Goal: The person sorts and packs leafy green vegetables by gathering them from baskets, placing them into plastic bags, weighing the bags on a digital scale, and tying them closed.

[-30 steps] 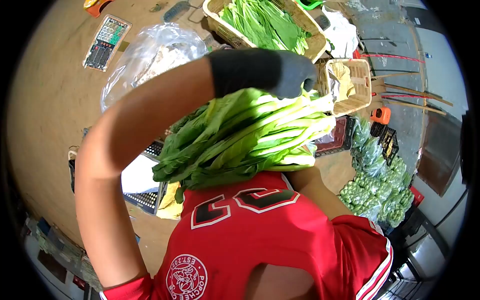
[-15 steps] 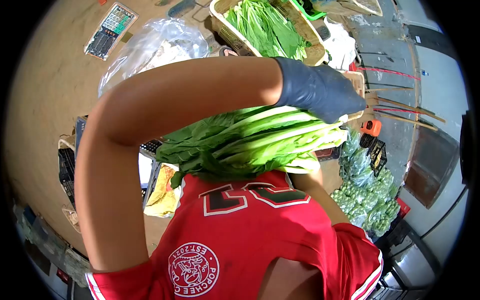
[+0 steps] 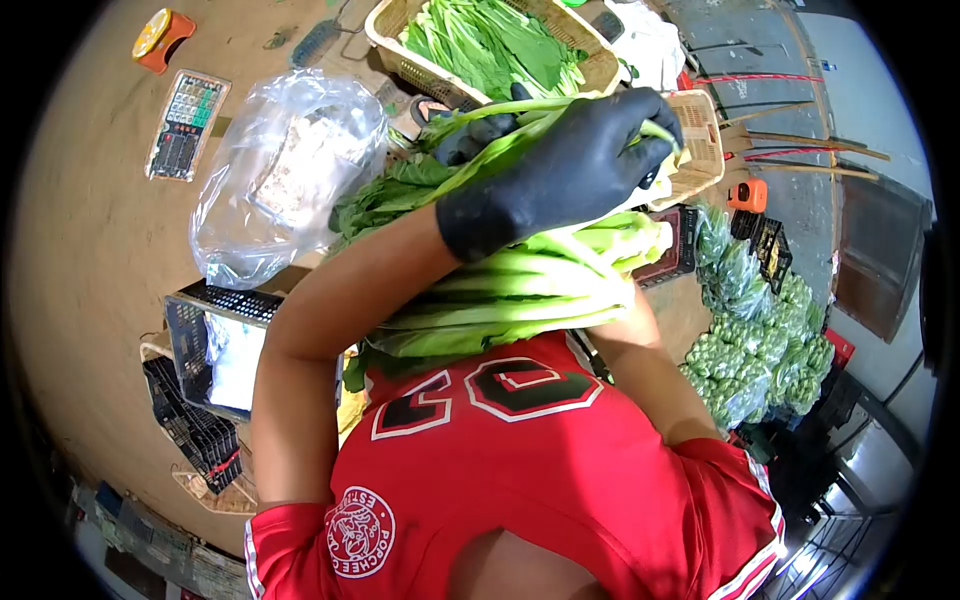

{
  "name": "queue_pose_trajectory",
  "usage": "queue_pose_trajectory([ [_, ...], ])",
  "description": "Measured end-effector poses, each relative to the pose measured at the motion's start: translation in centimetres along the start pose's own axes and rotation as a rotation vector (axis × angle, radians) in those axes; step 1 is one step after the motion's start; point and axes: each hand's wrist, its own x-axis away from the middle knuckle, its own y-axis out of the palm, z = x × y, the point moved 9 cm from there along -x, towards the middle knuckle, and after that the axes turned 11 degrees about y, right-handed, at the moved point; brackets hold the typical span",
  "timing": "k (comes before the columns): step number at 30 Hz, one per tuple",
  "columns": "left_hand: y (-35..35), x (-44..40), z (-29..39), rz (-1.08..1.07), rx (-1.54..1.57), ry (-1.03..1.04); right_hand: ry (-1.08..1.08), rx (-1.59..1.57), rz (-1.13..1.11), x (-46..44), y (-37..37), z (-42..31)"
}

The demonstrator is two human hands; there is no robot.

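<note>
My left hand [image 3: 590, 155], in a dark glove, reaches across over a large bunch of leafy greens [image 3: 520, 295]. Its fingers are closed round a pale stalk [image 3: 655, 132] at the right. The bunch lies against my chest, leaves to the left and stem ends to the right. My right forearm passes beneath it, and gloved fingers of my right hand [image 3: 475, 138] show at its far side, curled round the greens. The palm of that hand is hidden.
Beyond the bunch is a basket of greens [image 3: 600, 72], with a smaller basket [image 3: 710, 140] to its right. A clear plastic bag [image 3: 235, 225], a calculator-like keypad [image 3: 187, 125], an orange stool [image 3: 165, 38] and a dark crate [image 3: 190, 335] are at left. Bagged vegetables [image 3: 760, 355] lie right.
My left hand went right along the stems, then came back left and up, now gripping a stalk. Fingers of my right hand have come into view beyond the bunch.
</note>
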Motion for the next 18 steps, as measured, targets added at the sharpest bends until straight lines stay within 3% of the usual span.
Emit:
queue_pose_trajectory([
  [3, -0.5, 1.2, 5.2, -0.084, -0.405, 0.411, 0.007, 0.0, 0.0, -0.2, 0.3, 0.9],
  [6, 3.5, 4.1, 10.3, -0.568, -0.893, 0.432, 0.002, -0.006, 0.0, 0.0, -0.1, 0.5],
  [9, 5.5, 6.0, 8.5, -0.524, -1.085, 0.45, -0.008, 0.0, 0.002, -0.2, -0.9, 0.7],
  [15, 6.7, 5.0, 6.9, -0.702, -1.12, 0.37, -0.032, 0.027, -0.002, -0.5, -2.3, 1.0],
  [16, 6.6, 4.7, 6.0, -0.757, -1.294, 0.358, -0.034, 0.036, -0.005, -0.4, -2.7, 1.2],
  [18, 5.7, 3.9, 5.8, -0.732, -1.201, 0.336, -0.043, 0.053, -0.01, -0.5, -3.5, 1.3],
])
